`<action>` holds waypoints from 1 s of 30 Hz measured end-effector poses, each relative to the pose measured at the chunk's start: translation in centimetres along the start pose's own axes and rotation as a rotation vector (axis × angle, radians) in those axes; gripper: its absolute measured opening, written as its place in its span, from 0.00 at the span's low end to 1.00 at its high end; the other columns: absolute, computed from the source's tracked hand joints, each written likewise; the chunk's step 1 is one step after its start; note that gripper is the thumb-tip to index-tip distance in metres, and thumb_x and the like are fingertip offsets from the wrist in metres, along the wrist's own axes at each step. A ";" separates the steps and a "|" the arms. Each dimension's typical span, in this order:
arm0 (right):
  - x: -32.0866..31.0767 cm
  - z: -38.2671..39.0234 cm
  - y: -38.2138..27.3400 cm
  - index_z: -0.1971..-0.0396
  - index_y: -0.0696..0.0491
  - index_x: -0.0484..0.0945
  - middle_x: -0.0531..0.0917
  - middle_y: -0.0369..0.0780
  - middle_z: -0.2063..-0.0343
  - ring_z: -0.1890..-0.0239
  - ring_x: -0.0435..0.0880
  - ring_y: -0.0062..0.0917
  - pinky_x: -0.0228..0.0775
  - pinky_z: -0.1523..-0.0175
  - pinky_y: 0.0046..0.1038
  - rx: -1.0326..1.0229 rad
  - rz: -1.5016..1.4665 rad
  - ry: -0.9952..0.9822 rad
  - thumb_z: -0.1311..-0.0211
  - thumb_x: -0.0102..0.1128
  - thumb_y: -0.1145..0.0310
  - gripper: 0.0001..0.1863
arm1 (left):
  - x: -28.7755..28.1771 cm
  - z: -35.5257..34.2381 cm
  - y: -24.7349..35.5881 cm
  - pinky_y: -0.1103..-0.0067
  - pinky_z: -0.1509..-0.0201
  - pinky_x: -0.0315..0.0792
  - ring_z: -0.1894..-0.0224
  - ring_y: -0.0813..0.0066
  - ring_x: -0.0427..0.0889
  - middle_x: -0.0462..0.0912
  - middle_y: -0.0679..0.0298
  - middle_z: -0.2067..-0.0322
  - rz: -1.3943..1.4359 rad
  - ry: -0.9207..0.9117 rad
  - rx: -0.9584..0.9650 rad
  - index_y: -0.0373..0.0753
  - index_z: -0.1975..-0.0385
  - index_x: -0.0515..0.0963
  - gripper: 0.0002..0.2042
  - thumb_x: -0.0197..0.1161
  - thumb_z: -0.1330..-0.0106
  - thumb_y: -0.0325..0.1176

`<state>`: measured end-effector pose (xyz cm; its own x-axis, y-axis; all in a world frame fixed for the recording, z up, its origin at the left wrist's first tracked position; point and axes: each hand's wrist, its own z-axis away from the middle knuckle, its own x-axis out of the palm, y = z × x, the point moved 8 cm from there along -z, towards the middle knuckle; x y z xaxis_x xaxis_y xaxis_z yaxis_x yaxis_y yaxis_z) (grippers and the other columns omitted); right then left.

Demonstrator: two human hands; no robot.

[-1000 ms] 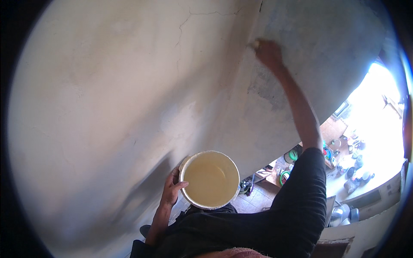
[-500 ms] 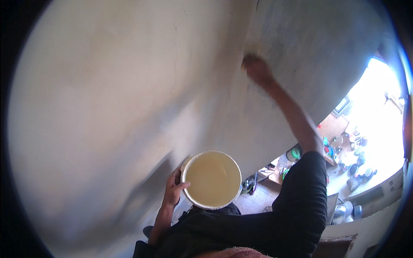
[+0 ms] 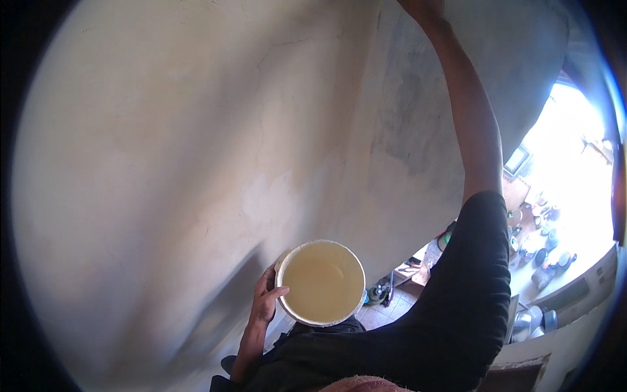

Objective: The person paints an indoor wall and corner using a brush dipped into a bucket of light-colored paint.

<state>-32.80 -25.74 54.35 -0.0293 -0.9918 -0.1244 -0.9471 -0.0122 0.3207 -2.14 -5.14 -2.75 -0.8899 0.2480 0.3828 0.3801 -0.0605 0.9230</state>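
Note:
My left hand [image 3: 266, 297] grips the rim and side of a round bucket [image 3: 279, 277], thumb over the edge and fingers behind it. Pale yellowish liquid [image 3: 326, 284] fills part of the bucket, which sits close to my body. Stretched far up along the wall, my right hand [image 3: 424, 8] is cut off by the top edge of the view. Its fingers and anything in them are out of sight. Beside the raised forearm, the wall [image 3: 418, 104] shows a darker grey, patchy area.
A cream wall [image 3: 163, 150] with fine cracks rises on the left and meets the other wall at a corner. Far below on the right are a tiled floor [image 3: 385, 313], several pots and containers [image 3: 545, 255], and metal pots [image 3: 526, 323]. Bright light [image 3: 575, 157] floods in there.
My right arm has reached higher, taking the hand to the top edge. Before, that hand was blurred near the wall corner with something brownish. The bucket stays in my left hand, slightly lower.

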 end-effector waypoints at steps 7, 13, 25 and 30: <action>8.0 16.0 -5.9 0.63 0.53 0.83 0.86 0.45 0.61 0.62 0.86 0.39 0.80 0.56 0.40 -0.350 -0.076 -0.192 0.43 0.58 0.71 0.09 | -1.0 0.3 -0.1 0.70 0.27 0.57 0.32 0.62 0.68 0.72 0.53 0.36 -0.040 0.024 0.016 0.30 0.32 0.63 0.36 0.58 0.48 0.24; 3.9 30.4 -10.9 0.60 0.54 0.83 0.86 0.43 0.61 0.65 0.87 0.38 0.81 0.60 0.36 -0.067 -0.366 -0.469 0.42 0.59 0.75 0.10 | -1.0 -0.2 -0.2 0.69 0.27 0.58 0.34 0.62 0.70 0.74 0.53 0.38 -0.028 0.000 -0.006 0.29 0.33 0.65 0.36 0.60 0.49 0.25; -16.1 35.0 -16.2 0.63 0.56 0.87 0.89 0.39 0.65 0.63 0.88 0.22 0.81 0.54 0.26 0.660 -1.216 -0.779 0.49 0.76 0.77 0.12 | -0.3 -0.1 0.3 0.70 0.28 0.58 0.34 0.63 0.70 0.73 0.54 0.37 -0.022 -0.007 -0.046 0.30 0.32 0.63 0.36 0.61 0.46 0.27; -13.6 42.6 -23.9 0.64 0.56 0.87 0.89 0.43 0.68 0.67 0.89 0.26 0.81 0.60 0.27 0.585 -1.190 -1.211 0.48 0.73 0.74 0.10 | -0.9 -0.4 -0.8 0.71 0.29 0.59 0.35 0.65 0.71 0.74 0.56 0.39 -0.016 -0.023 -0.070 0.31 0.32 0.64 0.37 0.64 0.48 0.27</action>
<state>-23.34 -6.52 8.40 0.7432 0.1534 -0.6512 -0.6028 -0.2686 -0.7513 -1.72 -5.72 -3.77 -0.8893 0.2717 0.3679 0.3467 -0.1241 0.9297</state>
